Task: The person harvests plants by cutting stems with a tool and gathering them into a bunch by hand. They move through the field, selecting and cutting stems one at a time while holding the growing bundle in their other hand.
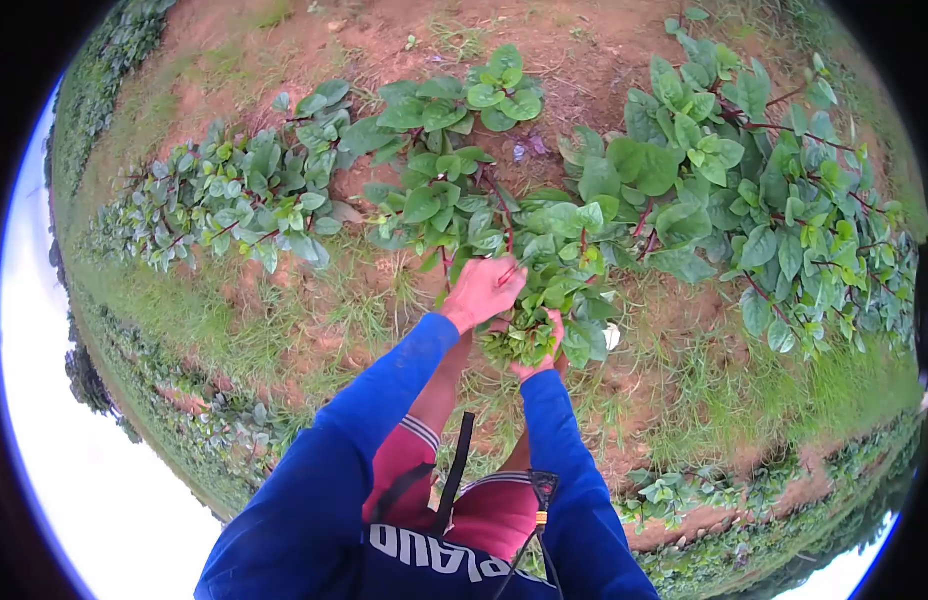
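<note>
My right hand [544,352] is closed around a bunch of leafy green shoots [520,342], cut or broken stem ends facing toward me. Just left of it and a little higher, my left hand [486,290] has its fingers curled together by the plant. A thin red stem [508,238] of the leafy vine plant [454,195] runs down to those fingers, and a bit of red shows at them. Broad green leaves [562,225] crowd close above both hands. The underside of the left hand is hidden.
More vine plants grow to the right [744,190] and to the left [249,190] in reddish soil [404,45]. Grass [324,320] covers the ground around my legs. A small white object [611,336] lies right of my right hand. Black straps [454,475] hang before my shorts.
</note>
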`<state>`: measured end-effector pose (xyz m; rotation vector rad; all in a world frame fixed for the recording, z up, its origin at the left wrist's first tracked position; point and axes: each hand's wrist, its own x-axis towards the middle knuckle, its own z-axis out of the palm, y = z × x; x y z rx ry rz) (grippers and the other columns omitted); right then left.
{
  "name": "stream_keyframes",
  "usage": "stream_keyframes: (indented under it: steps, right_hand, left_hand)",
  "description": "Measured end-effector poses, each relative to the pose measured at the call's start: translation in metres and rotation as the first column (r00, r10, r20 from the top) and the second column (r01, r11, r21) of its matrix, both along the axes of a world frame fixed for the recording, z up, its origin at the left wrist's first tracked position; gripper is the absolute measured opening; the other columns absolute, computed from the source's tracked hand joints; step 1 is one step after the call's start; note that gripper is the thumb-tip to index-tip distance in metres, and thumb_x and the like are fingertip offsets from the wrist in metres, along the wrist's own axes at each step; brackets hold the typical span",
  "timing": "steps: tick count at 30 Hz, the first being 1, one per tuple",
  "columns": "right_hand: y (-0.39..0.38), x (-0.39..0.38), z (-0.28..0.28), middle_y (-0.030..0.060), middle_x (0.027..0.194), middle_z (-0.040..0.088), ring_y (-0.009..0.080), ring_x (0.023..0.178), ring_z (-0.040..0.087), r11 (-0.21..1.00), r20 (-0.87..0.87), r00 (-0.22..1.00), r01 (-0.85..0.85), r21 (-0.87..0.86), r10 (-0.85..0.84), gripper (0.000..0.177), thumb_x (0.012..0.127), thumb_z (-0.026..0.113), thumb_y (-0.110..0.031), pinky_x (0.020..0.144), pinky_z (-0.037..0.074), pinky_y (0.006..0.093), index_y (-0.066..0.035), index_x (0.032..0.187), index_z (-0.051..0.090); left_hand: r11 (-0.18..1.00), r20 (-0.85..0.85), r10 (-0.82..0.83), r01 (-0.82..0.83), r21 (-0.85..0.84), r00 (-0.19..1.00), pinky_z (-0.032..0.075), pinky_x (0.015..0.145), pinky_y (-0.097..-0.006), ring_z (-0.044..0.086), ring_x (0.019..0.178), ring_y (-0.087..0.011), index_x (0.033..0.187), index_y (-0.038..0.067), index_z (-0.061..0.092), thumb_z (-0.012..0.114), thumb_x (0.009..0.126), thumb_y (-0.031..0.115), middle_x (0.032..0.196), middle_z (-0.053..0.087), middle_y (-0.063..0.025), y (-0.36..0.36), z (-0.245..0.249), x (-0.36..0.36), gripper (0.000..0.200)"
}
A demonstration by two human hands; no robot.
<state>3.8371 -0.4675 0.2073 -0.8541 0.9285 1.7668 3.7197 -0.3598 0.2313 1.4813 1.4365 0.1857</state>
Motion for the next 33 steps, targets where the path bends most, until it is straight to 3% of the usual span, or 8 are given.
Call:
stream_keyframes:
  steps: [5, 9, 15, 19, 23, 25, 27, 33]
  right_hand:
    - [0.002, -0.016, -0.031, 0.0071, 0.097, 0.069, 0.0255, 0.084, 0.066, 0.993, 0.052, 0.997, 0.062, -0.097, -0.058, 0.039, 0.081, 0.059, -0.037, 0.077, 0.056, 0.0401, -0.009, 0.109, 0.065]
    - [0.010, -0.016, -0.018, 0.0075, 0.098, 0.069, 0.0257, 0.085, 0.067, 1.000, -0.058, 0.998, -0.001, -0.007, 0.000, 0.041, 0.081, 0.059, -0.037, 0.077, 0.056, 0.0408, -0.008, 0.109, 0.064]
    - [0.024, -0.016, -0.013, 0.0095, 0.099, 0.069, 0.0276, 0.087, 0.067, 0.985, 0.039, 0.987, -0.159, 0.062, 0.156, 0.044, 0.081, 0.058, -0.036, 0.078, 0.057, 0.0414, -0.006, 0.114, 0.062]
    - [0.008, -0.019, -0.015, 0.0149, 0.098, 0.069, 0.0318, 0.079, 0.068, 0.989, 0.065, 0.987, -0.149, 0.021, 0.148, 0.045, 0.082, 0.057, -0.033, 0.073, 0.059, 0.0449, -0.003, 0.115, 0.060]
    - [-0.008, -0.006, -0.028, 0.0173, 0.098, 0.069, 0.0317, 0.080, 0.068, 0.990, 0.001, 0.990, -0.141, -0.019, 0.141, 0.047, 0.080, 0.057, -0.033, 0.074, 0.058, 0.0469, -0.001, 0.114, 0.059]
    - [-0.002, 0.000, -0.023, 0.0158, 0.093, 0.066, 0.0299, 0.079, 0.063, 0.997, 0.015, 0.998, -0.057, -0.055, 0.058, 0.047, 0.080, 0.057, -0.033, 0.072, 0.054, 0.0437, 0.001, 0.112, 0.058]
    - [-0.007, 0.019, -0.031, 0.0134, 0.089, 0.060, 0.0279, 0.079, 0.057, 0.990, -0.328, 0.938, 0.133, 0.051, -0.109, 0.046, 0.079, 0.058, -0.033, 0.069, 0.049, 0.0396, 0.001, 0.109, 0.058]
    - [-0.003, 0.048, -0.024, 0.0126, 0.090, 0.059, 0.0268, 0.077, 0.056, 0.993, -0.273, 0.955, 0.118, 0.002, -0.113, 0.044, 0.079, 0.058, -0.034, 0.067, 0.048, 0.0379, -0.001, 0.108, 0.058]
  left_hand:
    - [1.000, -0.045, 0.016, -0.016, 0.015, 0.999, 0.047, 0.058, -0.0407, 0.059, 0.061, -0.0345, 0.086, 0.003, 0.057, 0.061, 0.089, 0.017, 0.069, 0.059, -0.0167, -0.014, 0.000, 0.003, 0.015]
    - [0.954, 0.111, 0.237, -0.210, -0.213, 0.965, 0.046, 0.059, -0.0315, 0.056, 0.063, -0.0132, 0.091, 0.004, 0.057, 0.055, 0.086, 0.007, 0.070, 0.058, -0.0061, -0.019, 0.009, -0.025, 0.006]
    - [0.998, -0.078, 0.049, -0.052, -0.045, 0.996, 0.053, 0.068, -0.0404, 0.068, 0.074, -0.0332, 0.097, 0.004, 0.056, 0.057, 0.082, 0.002, 0.083, 0.066, -0.0164, -0.056, 0.054, -0.031, 0.015]
    - [0.969, -0.093, -0.160, 0.139, -0.205, 0.983, 0.053, 0.070, -0.0450, 0.067, 0.081, -0.0395, 0.107, 0.006, 0.058, 0.058, 0.086, 0.009, 0.090, 0.067, -0.0179, -0.056, 0.067, -0.044, 0.021]
    - [0.864, 0.191, -0.351, 0.396, -0.312, 0.917, 0.052, 0.076, -0.0449, 0.067, 0.086, -0.0370, 0.109, 0.004, 0.053, 0.056, 0.086, 0.013, 0.092, 0.066, -0.0188, -0.025, 0.072, -0.050, 0.025]
    - [0.944, 0.252, -0.124, 0.192, -0.269, 0.960, 0.050, 0.073, -0.0421, 0.064, 0.079, -0.0289, 0.110, 0.006, 0.053, 0.053, 0.089, 0.013, 0.084, 0.062, -0.0132, -0.012, 0.041, -0.063, 0.022]
    - [0.949, 0.020, -0.049, 0.053, -0.310, 0.999, 0.047, 0.065, -0.0384, 0.058, 0.069, -0.0231, 0.107, 0.007, 0.055, 0.050, 0.093, 0.017, 0.075, 0.057, -0.0082, 0.027, 0.006, -0.069, 0.018]
    - [0.849, -0.273, 0.144, -0.261, -0.460, 0.951, 0.040, 0.037, -0.0320, 0.049, 0.045, -0.0150, 0.099, 0.009, 0.060, 0.051, 0.093, 0.036, 0.071, 0.057, -0.0047, 0.088, -0.140, -0.080, 0.029]
